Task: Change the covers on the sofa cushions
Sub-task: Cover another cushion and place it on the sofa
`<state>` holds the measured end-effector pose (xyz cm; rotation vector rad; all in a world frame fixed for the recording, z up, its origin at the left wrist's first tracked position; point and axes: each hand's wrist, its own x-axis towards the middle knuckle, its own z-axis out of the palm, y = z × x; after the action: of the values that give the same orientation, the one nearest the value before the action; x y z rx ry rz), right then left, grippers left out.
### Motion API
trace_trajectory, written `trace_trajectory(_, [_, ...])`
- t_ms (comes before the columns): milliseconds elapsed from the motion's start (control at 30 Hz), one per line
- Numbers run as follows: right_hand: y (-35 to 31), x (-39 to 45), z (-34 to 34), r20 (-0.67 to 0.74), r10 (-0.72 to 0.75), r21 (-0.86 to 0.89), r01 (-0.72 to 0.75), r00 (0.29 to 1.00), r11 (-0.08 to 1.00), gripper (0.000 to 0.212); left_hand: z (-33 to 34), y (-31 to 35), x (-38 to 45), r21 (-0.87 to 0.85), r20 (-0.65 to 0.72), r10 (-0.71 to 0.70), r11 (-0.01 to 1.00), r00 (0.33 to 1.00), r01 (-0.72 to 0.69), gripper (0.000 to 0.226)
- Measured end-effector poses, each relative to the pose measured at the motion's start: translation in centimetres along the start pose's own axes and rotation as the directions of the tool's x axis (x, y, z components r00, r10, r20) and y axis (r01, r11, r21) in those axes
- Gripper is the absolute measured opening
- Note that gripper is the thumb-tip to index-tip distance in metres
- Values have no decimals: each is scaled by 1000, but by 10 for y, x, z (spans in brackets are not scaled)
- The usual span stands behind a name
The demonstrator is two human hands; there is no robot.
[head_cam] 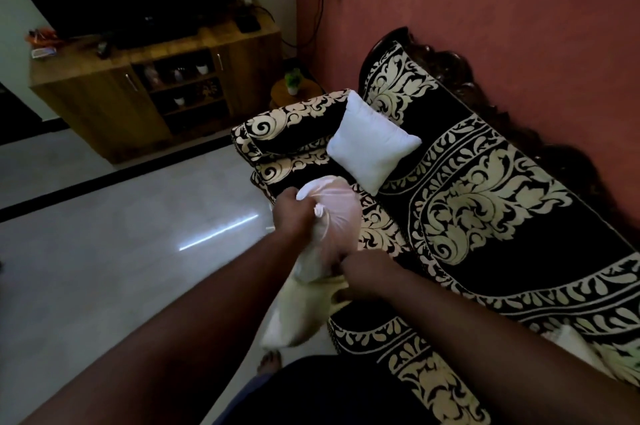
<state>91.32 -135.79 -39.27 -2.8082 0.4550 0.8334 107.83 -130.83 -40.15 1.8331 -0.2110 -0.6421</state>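
Both hands, left hand (291, 213) and right hand (367, 277), grip cushion (322, 234) at sofa (485, 217) front edge.

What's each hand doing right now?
Left hand: grips the top corner of the white cushion insert.
Right hand: grips the cream cushion cover at its opening.
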Motion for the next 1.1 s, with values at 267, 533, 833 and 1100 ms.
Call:
trace_trajectory(267, [-52, 4, -1, -89, -114, 462, 142, 990, 876, 44, 0, -16, -2, -156, -116, 97, 981, 989, -114, 5])
trace_trajectory(533, [-30, -2, -16, -551, 141, 658, 324, 823, 680, 14, -30, -9, -1, 393, -10, 538, 777, 843, -492, 44])
trace_trajectory(833, [-42, -7, -25, -50, 113, 30, -112, 992, 993, 53, 3, -5, -27, 27, -179, 259, 966, 949, -258, 13])
trace_trajectory(1100, [-44, 1, 2, -404, 176, 615, 125, 898, 778, 21, -14, -8, -20, -33, -241, 310, 944, 920, -327, 28])
